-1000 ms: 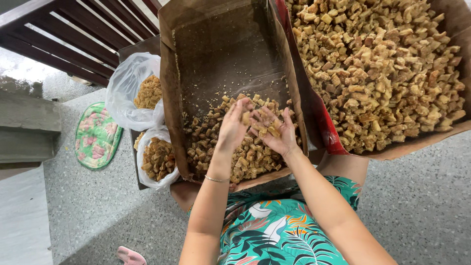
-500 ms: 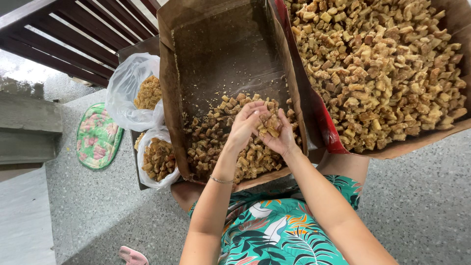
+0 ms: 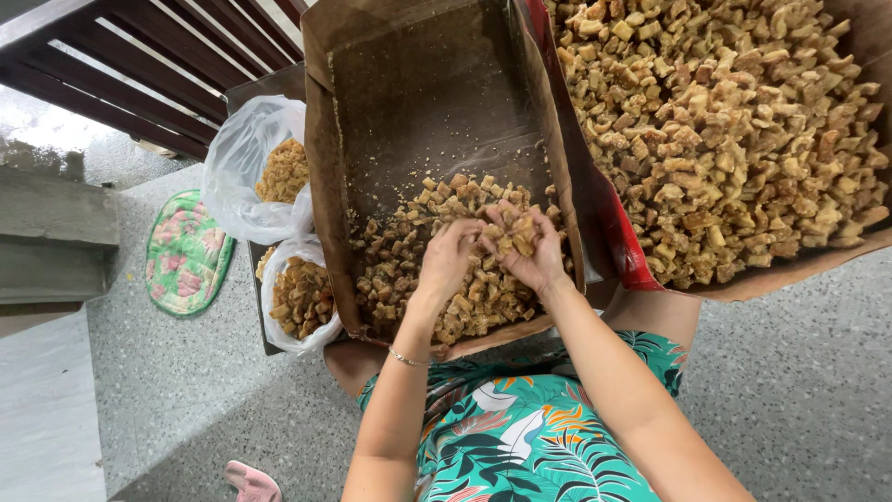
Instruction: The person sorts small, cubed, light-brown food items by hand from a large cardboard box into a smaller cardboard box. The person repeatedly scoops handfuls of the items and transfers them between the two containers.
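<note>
Both hands work over a tilted brown cardboard box resting on my lap, its lower end heaped with golden-brown fried chunks. My right hand is cupped around a handful of those chunks, palm up. My left hand sits against it, fingers curled onto the same handful. A thin bracelet rings my left wrist.
A second, larger box at the right is full of the same chunks. Two clear plastic bags with chunks lie at the left. A flowered mat lies on the speckled floor, dark wooden railing behind.
My two hands have drawn closer together over the heap, and the left fingers have closed onto the handful in the right palm.
</note>
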